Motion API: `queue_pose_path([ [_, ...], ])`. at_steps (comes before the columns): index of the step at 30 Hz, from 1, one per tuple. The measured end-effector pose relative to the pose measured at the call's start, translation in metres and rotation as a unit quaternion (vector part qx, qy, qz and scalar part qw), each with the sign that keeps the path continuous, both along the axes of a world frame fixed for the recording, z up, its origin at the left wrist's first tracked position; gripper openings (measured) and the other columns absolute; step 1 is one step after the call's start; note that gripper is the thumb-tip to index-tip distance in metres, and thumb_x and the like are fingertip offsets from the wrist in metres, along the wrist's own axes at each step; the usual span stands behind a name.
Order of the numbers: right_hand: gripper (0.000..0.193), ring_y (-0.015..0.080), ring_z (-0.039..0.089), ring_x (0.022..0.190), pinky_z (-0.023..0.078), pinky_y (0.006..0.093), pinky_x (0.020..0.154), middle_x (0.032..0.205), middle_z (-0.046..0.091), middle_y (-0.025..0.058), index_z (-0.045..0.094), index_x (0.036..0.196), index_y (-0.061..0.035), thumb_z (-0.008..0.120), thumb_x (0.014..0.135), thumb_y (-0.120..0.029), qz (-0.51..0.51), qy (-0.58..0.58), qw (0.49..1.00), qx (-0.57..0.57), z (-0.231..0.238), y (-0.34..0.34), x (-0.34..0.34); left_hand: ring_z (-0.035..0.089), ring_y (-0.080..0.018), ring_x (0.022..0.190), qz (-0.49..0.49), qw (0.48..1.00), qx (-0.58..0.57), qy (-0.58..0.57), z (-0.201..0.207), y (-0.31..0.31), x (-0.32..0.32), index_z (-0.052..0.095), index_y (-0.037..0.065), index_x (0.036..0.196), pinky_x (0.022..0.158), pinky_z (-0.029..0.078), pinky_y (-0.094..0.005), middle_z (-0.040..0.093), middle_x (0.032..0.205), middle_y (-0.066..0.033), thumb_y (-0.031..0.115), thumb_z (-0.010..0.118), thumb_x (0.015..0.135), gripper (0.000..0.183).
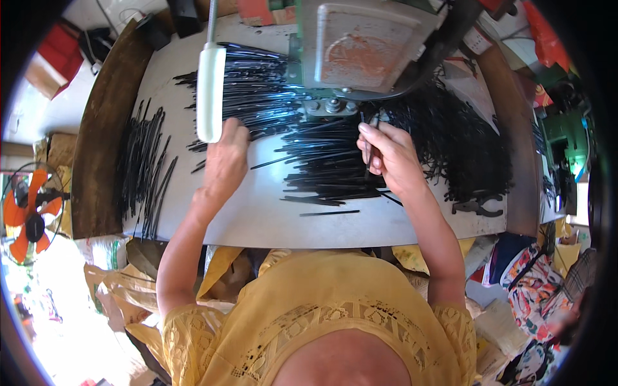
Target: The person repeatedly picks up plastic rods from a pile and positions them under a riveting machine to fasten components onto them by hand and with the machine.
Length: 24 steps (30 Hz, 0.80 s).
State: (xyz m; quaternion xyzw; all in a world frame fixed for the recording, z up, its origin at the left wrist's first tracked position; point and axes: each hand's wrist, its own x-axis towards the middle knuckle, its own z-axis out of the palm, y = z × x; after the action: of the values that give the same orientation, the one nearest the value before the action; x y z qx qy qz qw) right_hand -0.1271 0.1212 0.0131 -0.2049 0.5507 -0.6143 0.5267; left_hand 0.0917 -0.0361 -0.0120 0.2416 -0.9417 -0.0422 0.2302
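My left hand (226,157) is closed, fingers curled down at the front edge of a wide pile of thin black strips (254,96); what it pinches, if anything, is hidden. My right hand (391,154) is closed around a slim dark metal tool (369,151) that looks like tweezers, its two thin ends pointing up towards the machine. It is beside another heap of black strips (328,161) lying roughly side by side. Just beyond is the green machine (302,55), with a small bolted metal fixture (331,107) at its base.
A white lamp (211,93) hangs over the left pile. More strips (145,161) lie at the table's left, and a tangled black heap (460,135) fills the right. Pliers (477,206) rest near the front right edge. Wooden boards (96,141) wall the table's sides. An orange fan (32,215) stands left.
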Motion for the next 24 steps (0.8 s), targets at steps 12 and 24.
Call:
queue_pose_path([
  [12, 0.026, 0.0021, 0.032, 0.041, 0.02, 0.0167, 0.033, 0.058, 0.043, -0.0007, 0.046, 0.07, -0.0046, 0.052, 0.084, -0.026, 0.026, 0.022, 0.999, 0.023, -0.008, -0.03, -0.005, 0.05, -0.0322, 0.065, -0.042, 0.985, 0.136, 0.101, 0.014, 0.028, -0.064, 0.049, 0.003, 0.103, 0.056, 0.041, -0.0379, 0.046, 0.076, -0.0149, -0.002, 0.049, 0.076, 0.027],
  [24, 0.025, 0.0019, 0.033, 0.04, 0.023, 0.0163, 0.033, 0.06, 0.046, 0.0, 0.048, 0.072, -0.0031, 0.052, 0.083, -0.025, 0.048, 0.008, 0.999, 0.01, -0.009, -0.034, -0.005, 0.047, -0.0256, 0.061, -0.029, 0.975, 0.175, 0.13, 0.012, 0.031, -0.072, 0.056, 0.001, 0.097, 0.057, 0.039, -0.0308, 0.045, 0.07, -0.0123, -0.003, 0.051, 0.076, 0.023],
])
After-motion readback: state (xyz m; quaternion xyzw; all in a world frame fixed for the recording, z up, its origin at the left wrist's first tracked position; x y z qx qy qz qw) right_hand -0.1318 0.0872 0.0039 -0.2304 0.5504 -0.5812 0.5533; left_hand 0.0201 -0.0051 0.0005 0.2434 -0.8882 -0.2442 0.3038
